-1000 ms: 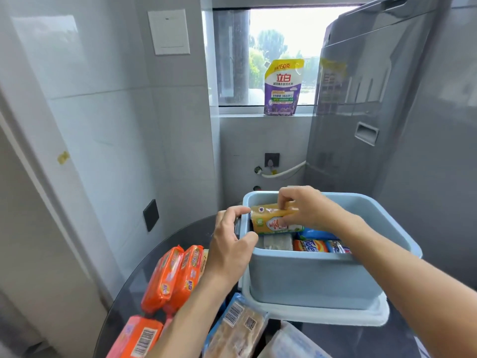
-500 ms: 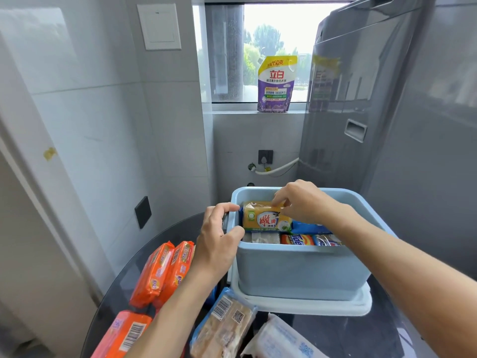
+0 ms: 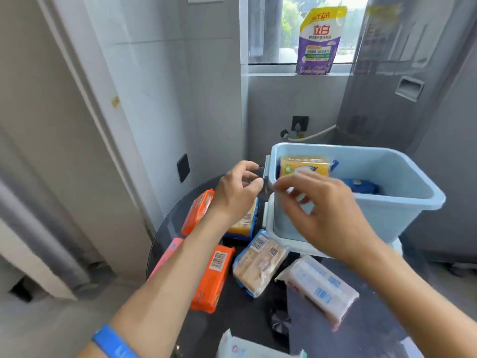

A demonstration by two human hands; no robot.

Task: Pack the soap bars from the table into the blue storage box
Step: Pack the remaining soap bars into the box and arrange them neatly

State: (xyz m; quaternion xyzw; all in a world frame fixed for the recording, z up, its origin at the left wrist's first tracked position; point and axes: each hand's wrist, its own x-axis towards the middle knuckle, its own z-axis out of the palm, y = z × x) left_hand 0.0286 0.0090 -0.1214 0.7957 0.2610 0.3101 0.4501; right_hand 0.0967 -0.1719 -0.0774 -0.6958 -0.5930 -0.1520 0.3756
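- A purple and yellow detergent pouch [image 3: 320,41] stands upright on the windowsill [image 3: 296,69].
- A dark wall socket [image 3: 299,123] sits below it, a white hose [image 3: 316,134] just beside.
- Greenery shows through the window [image 3: 289,29].

Pale blue box [image 3: 387,215], yellow soap bar [image 3: 304,166], orange bars [image 3: 213,277], blue wristband [image 3: 113,342].
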